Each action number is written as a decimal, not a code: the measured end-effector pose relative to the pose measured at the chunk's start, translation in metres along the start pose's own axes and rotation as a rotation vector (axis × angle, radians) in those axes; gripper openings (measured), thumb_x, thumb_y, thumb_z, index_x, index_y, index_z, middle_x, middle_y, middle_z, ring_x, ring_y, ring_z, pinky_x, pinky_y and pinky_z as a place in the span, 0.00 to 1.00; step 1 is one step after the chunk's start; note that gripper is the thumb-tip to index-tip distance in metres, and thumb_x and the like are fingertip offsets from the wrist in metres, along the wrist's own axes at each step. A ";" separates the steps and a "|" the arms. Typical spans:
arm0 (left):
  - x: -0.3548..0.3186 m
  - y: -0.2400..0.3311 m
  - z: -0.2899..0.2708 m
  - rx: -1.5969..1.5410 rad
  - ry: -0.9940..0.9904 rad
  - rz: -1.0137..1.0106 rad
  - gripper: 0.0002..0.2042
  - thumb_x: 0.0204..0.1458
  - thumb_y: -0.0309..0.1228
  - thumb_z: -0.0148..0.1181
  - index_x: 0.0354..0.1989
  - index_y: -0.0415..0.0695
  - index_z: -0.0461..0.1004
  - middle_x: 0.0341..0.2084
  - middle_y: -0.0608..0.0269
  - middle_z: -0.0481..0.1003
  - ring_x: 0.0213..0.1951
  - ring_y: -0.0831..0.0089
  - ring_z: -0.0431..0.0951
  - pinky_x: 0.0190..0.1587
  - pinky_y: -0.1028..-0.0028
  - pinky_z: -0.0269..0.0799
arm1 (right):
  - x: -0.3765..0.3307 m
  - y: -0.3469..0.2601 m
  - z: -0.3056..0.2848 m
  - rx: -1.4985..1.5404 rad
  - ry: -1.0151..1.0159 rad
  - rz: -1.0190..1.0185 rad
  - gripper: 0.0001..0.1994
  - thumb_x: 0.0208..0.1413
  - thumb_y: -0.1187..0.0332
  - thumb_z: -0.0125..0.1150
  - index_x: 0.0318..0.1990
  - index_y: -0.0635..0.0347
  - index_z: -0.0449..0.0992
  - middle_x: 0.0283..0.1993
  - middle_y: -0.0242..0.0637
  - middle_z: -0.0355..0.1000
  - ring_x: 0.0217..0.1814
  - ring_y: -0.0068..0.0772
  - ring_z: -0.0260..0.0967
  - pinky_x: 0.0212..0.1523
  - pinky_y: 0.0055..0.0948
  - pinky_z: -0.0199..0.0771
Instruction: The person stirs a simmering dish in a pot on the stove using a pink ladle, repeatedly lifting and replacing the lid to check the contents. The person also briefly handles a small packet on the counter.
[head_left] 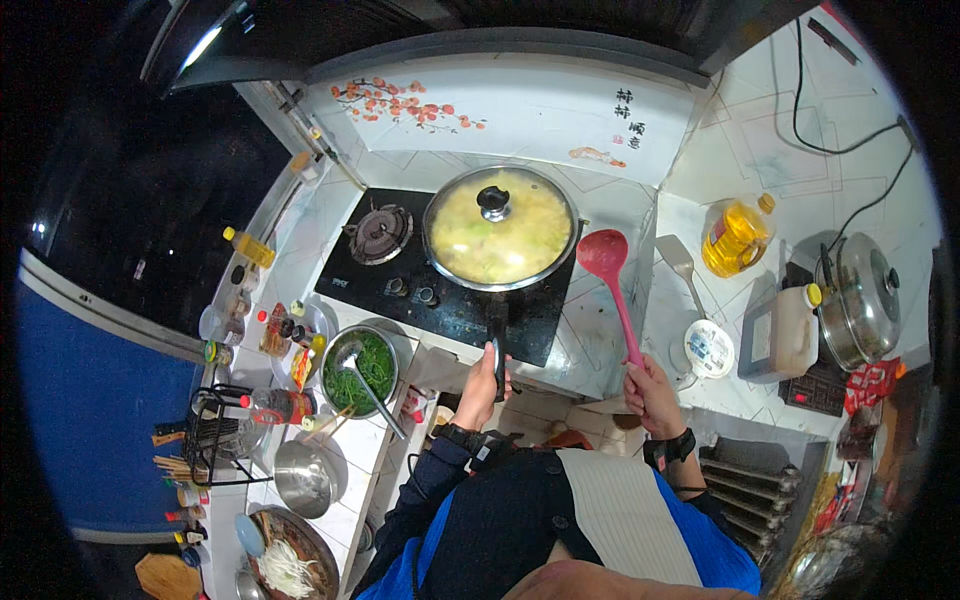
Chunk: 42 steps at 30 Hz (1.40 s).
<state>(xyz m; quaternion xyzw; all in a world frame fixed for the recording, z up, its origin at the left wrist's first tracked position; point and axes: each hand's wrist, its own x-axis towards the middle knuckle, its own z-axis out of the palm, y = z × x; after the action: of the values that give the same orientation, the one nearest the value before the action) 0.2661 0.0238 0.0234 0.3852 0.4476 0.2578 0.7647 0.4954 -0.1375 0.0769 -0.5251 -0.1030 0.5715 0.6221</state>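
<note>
Glass-lidded frying pan (500,250) with yellow-green food sits on a black gas hob (530,330), at twelve o'clock in the view. The left hand (482,395) has its fingers curled closed around the black handle (498,335), at the pan's six o'clock. The right hand's (655,400) fingers close on a pink ladle (603,252), its bowl toward two o'clock.

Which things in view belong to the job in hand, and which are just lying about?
Likely in use:
pan, gripped by left hand
lid, on the pan
ladle, in right hand
stove

Seemingly just lying about:
spatula
oil jug
lidded pot
white tub
</note>
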 end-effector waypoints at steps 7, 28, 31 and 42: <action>0.006 -0.008 0.004 -0.066 0.039 -0.070 0.24 0.56 0.54 0.41 0.32 0.41 0.66 0.15 0.68 0.64 0.15 0.78 0.63 0.16 0.77 0.60 | 0.010 -0.009 0.005 -0.038 -0.090 0.014 0.08 0.59 0.64 0.48 0.43 0.56 0.64 0.20 0.24 0.56 0.12 0.13 0.46 0.11 0.14 0.45; 0.060 0.129 -0.051 1.051 -0.079 0.608 0.13 0.57 0.38 0.50 0.36 0.38 0.71 0.22 0.63 0.74 0.26 0.79 0.73 0.30 0.77 0.68 | -0.008 -0.003 0.034 0.054 0.077 -0.139 0.09 0.60 0.66 0.46 0.44 0.58 0.64 0.20 0.24 0.55 0.12 0.12 0.45 0.10 0.13 0.42; 0.096 0.173 -0.029 1.256 0.083 0.855 0.17 0.52 0.41 0.55 0.40 0.38 0.71 0.27 0.49 0.75 0.31 0.56 0.77 0.34 0.65 0.71 | -0.013 0.004 0.035 0.094 0.118 -0.141 0.08 0.60 0.66 0.45 0.44 0.58 0.64 0.19 0.25 0.55 0.12 0.12 0.44 0.10 0.13 0.42; 0.192 0.195 0.043 1.750 0.198 0.933 0.30 0.43 0.55 0.57 0.45 0.41 0.68 0.40 0.51 0.67 0.43 0.57 0.71 0.38 0.61 0.71 | -0.041 0.023 0.031 0.184 0.269 -0.266 0.06 0.59 0.67 0.47 0.41 0.56 0.64 0.18 0.24 0.55 0.10 0.12 0.44 0.08 0.13 0.42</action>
<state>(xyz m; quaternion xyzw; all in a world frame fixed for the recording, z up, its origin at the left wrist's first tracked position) 0.3843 0.2613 0.1028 0.9273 0.3458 0.1429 -0.0071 0.4455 -0.1596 0.0917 -0.5196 -0.0350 0.4158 0.7456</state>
